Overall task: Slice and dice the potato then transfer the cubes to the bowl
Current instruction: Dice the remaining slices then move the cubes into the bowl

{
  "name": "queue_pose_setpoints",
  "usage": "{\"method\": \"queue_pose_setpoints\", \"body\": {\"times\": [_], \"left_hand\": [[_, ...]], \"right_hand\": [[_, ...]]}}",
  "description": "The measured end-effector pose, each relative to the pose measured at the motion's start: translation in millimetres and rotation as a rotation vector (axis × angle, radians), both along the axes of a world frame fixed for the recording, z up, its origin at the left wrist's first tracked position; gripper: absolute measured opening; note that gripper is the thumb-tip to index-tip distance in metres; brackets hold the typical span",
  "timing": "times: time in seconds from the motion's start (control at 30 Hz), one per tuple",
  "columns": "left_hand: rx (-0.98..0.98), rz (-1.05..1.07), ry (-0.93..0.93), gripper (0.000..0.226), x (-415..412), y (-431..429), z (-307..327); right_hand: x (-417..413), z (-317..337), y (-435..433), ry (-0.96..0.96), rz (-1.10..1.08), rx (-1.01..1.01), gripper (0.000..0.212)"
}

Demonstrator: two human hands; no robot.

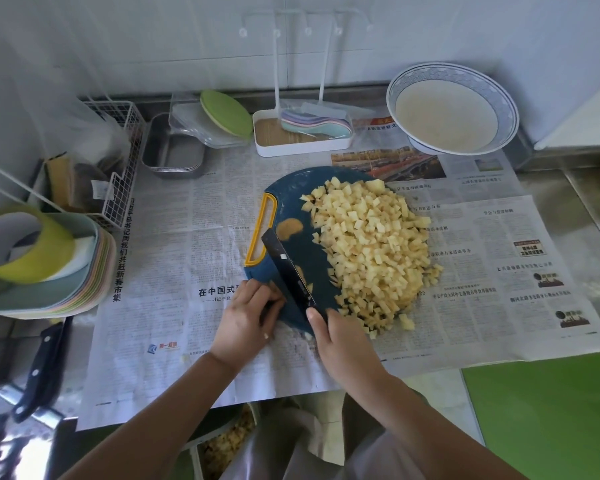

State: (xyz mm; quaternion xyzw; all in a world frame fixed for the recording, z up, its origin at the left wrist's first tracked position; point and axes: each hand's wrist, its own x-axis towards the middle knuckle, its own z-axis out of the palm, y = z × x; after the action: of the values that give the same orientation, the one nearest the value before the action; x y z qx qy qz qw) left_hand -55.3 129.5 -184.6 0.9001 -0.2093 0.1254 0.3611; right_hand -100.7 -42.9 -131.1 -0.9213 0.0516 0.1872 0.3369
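From the head camera, the potato cubes (371, 247) lie in a loose heap over the right half of a blue cutting board (291, 206). The board sits on newspaper (194, 209) spread over the desk (568, 181). Some cubes have spilled past the board's right and near edges onto the paper. One flat pale potato slice (290, 227) lies apart on the bare left side of the board, beside its yellow handle (260, 233).

The right hand (340, 341) is wrapped around the grip of a dark knife (288, 271), thumb on top. The blade runs diagonally away across the board's left part. The left hand (248, 318) sits at the board's near-left corner with its fingers (274, 296) curled in against the blade's left side. Something pale shows there, but whether they pinch a last bit of potato cannot be told.

The heap is just right of the blade and well clear of the left hand's fingers. The bowl (499, 95) stands beyond the board to the far right, well apart from it.

The cubes look light, wet and starchy, so they probably scatter and stick. Scooping them on the flat of the blade, or lifting the stiff board by its handle, seems safer than pinching them.
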Motion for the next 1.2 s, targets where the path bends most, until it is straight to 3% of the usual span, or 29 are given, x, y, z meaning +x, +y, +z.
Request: {"method": "queue_pose_setpoints", "body": {"times": [0.6, 0.9, 1.0, 1.2], "left_hand": [[-0.016, -0.002, -0.083, 0.021, -0.2, -0.5, 2.2], [-0.028, 0.029, -0.026, 0.019, -4.2, 2.8, 1.6], [-0.058, 0.030, 0.004, 0.003, -4.0, 4.7, 1.1], [-0.062, 0.038, 0.035, 0.009, -3.6, 5.1, 2.2]], "right_hand": [[2.6, 4.7, -2.6, -0.025, 0.203, -0.184, 0.042], [5.8, -6.9, -4.8, 0.012, -0.053, 0.169, 0.047], [5.7, -4.4, -15.0, -0.012, 0.022, 0.123, 0.045], [-2.0, 0.8, -14.2, -0.052, 0.137, 0.005, 0.042]]}}
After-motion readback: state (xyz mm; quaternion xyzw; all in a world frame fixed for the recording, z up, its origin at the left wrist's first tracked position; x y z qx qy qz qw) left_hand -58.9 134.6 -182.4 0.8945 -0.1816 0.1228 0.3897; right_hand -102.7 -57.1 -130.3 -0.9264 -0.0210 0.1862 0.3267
